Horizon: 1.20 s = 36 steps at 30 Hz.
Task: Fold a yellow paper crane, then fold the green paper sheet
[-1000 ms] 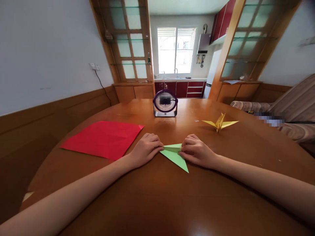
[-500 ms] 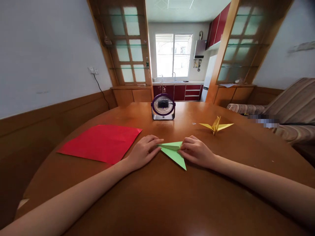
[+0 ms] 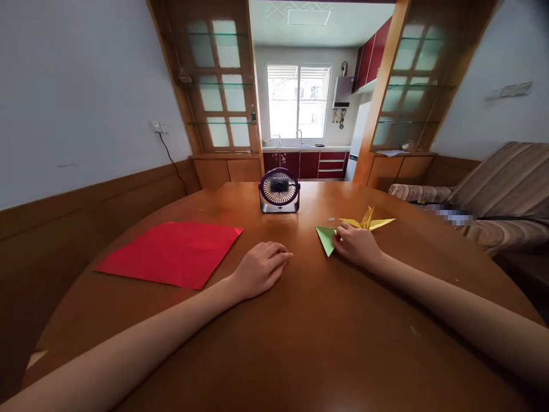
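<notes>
- Right hand (image 3: 357,245): lies knuckles up on the table (image 3: 300,343), fingers curled and pressing on the folded green paper (image 3: 325,237); whether it pinches the sheet or only holds it down cannot be told, since the fingertips are hidden.
- Folded green paper: lies right of the table's centre, towards the far edge, one pointed corner showing to the left of the right hand, the rest under the fingers.
- Yellow paper crane (image 3: 367,221): stands just beyond the right hand, very near the green piece; contact between them cannot be told.
- Left hand (image 3: 261,268): rests palm down near the table's centre, fingers loosely together and slightly bent, holding nothing, well apart from the green paper.
- Forearms: both stretch from the near edge across the table, the right one angled in from the near right.
- Handling note: a folded sheet probably keeps its creases best if slid flat under even finger pressure and kept short of the crane's wing.
- Surroundings: a red paper sheet (image 3: 171,252) lies flat towards the left edge; a small purple fan (image 3: 279,190) stands near the far edge.
</notes>
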Each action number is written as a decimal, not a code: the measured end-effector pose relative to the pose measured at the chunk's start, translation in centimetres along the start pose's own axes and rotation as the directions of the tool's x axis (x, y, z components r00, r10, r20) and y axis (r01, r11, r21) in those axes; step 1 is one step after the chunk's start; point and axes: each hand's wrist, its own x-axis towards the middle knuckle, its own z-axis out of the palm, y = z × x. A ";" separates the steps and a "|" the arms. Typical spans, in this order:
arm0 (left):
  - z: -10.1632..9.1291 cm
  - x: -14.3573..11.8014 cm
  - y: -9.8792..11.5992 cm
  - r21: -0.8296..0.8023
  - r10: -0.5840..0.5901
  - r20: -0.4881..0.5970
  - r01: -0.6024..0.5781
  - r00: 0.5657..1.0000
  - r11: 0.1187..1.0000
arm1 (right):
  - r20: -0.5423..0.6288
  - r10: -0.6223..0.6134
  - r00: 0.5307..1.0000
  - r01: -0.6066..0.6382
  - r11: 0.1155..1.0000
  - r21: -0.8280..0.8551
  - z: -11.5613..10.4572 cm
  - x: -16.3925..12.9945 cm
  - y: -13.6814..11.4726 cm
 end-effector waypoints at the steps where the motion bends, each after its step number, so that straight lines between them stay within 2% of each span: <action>1: 0.3 0.4 0.2 0.002 0.004 0.011 -0.005 1.000 1.000 | 0.023 0.030 0.999 -0.031 0.999 0.017 0.1 0.0 0.1; 3: 1.2 1.4 0.8 -0.003 -0.004 0.048 0.004 0.999 1.000 | 0.063 0.073 0.995 -0.077 0.995 0.061 0.4 0.0 0.3; 7: 3.3 4.2 2.2 -0.024 -0.107 0.146 0.112 0.983 0.993 | 0.097 0.085 0.992 -0.095 0.989 0.111 0.4 0.0 0.5; 12: 6.1 7.5 3.1 -0.019 -0.198 0.220 0.207 0.955 0.978 | 0.030 0.189 0.981 -0.192 0.962 0.196 -1.2 0.3 2.0; 16: 7.5 8.9 2.9 0.003 -0.250 0.228 0.256 0.941 0.967 | -0.016 0.310 0.951 -0.303 0.938 0.170 -2.9 0.5 4.3; 20: 8.2 9.6 2.3 0.006 -0.226 0.271 0.234 0.936 0.972 | -0.018 0.414 0.910 -0.410 0.906 0.106 -3.6 0.5 6.7; 24: 8.6 10.1 1.9 0.000 -0.188 0.279 0.196 0.942 0.981 | 0.011 0.477 0.879 -0.477 0.877 0.061 -3.2 0.4 8.3; 31: 9.4 11.0 1.7 -0.016 -0.124 0.294 0.135 0.948 0.991 | 0.100 0.493 0.864 -0.501 0.862 0.073 -1.3 0.6 8.6; 36: 9.9 11.9 1.8 -0.035 -0.097 0.322 0.115 0.942 0.993 | 0.085 0.527 0.845 -0.534 0.840 0.100 -1.2 0.7 9.3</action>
